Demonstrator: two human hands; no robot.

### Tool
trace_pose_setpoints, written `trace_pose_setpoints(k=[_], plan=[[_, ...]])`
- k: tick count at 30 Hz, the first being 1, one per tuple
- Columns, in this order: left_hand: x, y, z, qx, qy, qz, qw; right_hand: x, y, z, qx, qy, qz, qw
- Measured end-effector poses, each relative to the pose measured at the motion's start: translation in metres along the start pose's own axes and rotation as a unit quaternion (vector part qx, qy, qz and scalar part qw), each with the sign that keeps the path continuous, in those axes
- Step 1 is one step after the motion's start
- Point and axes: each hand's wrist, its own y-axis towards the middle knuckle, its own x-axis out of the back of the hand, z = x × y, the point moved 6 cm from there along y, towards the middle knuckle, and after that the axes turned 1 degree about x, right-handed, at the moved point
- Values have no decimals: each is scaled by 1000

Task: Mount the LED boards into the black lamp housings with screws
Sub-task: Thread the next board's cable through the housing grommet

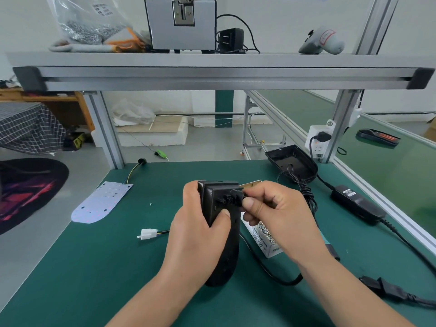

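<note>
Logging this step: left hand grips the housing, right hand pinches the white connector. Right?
No: the head view shows the right hand pinching a black plug on the housing; the white connector lies on the mat. The left hand grips the housing.

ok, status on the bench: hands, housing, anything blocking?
Left hand grips black lamp housing, stood on edge. Right hand pinches black cable fitting at its far end. LED board lies apart on mat, unmounted. Nothing blocking seen.

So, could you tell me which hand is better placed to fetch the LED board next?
Left, probably: the LED board lies on its side, though the left hand grips the housing; the right hand, pinching the end fitting, would reach across.
</note>
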Motion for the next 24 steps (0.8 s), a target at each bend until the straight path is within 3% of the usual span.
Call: trace_pose_setpoints(k=[3, 7, 15, 24], plan=[[0, 2, 2, 8, -17, -2, 1000, 0, -1, -4, 13, -18, 3, 1000], [1, 4, 6, 16, -22, -9, 1000, -3, -2, -6, 60, -136, 26, 989], [-1, 5, 6, 10, -27, -1, 1000, -5, -4, -5, 183, -207, -22, 961], [3, 6, 8, 14, -25, -6, 1000, -7, -2, -13, 119, -174, -15, 977]])
